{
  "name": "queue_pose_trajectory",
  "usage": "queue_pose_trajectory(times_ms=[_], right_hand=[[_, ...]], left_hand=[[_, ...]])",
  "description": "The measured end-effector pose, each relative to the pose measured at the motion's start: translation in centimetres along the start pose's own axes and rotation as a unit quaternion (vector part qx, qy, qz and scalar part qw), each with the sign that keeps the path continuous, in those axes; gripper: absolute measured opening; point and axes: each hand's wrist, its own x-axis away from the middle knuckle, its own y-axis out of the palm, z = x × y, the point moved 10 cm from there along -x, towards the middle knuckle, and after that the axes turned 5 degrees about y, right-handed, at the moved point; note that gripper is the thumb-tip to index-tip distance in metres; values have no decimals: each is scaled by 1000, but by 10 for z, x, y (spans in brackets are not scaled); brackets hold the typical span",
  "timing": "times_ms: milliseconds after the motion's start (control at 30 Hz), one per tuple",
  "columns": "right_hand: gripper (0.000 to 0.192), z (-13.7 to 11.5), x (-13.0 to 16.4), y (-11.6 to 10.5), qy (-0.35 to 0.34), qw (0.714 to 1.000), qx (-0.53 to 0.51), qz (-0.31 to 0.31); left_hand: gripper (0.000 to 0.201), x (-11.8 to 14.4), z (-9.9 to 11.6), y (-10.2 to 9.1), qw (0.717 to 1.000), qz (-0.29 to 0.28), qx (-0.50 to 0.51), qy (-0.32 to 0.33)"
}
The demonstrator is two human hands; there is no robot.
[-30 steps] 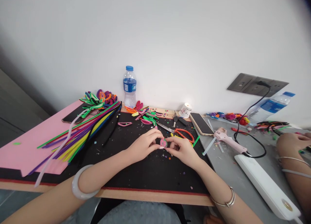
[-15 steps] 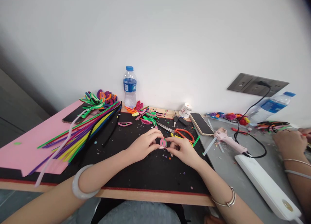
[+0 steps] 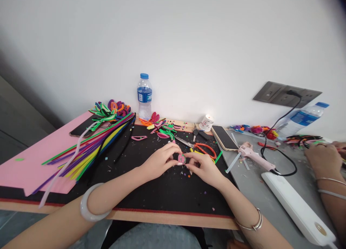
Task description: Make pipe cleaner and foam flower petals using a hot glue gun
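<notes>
Between the fingertips of both hands is a small pink and green pipe cleaner coil [image 3: 182, 159], held just above the black mat [image 3: 162, 195]. My left hand [image 3: 161, 159] pinches its left side, thumb below and fingers above. From the right, my right hand [image 3: 203, 167] pinches the other edge. Just beyond the hands lie orange-handled scissors [image 3: 204, 150], blades pointing away to the left. Behind them is a pile of bent pipe cleaner loops [image 3: 166, 130] in green, pink and orange, and a single pink loop [image 3: 138, 137] lies to its left.
Long pipe cleaners [image 3: 102, 148] lie on pink sheet [image 3: 21, 162] at left. A water bottle [image 3: 145, 97] and paper cup [image 3: 206, 122] stand by the wall. Right are a phone [image 3: 224, 137], glue gun [image 3: 255, 156], power strip [image 3: 297, 209] and a co-worker's hand [image 3: 324, 159].
My hands stay almost still, with the coil turned very slightly between the fingertips. The co-worker's hand at the right has shifted a little.
</notes>
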Motion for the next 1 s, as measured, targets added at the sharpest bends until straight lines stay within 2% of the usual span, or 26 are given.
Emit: queue_pose_trajectory(times_ms=[1000], right_hand=[[23, -3, -1, 0, -9, 1000, 19, 2]], left_hand=[[18, 0, 3, 0, 1000, -14, -20, 0]])
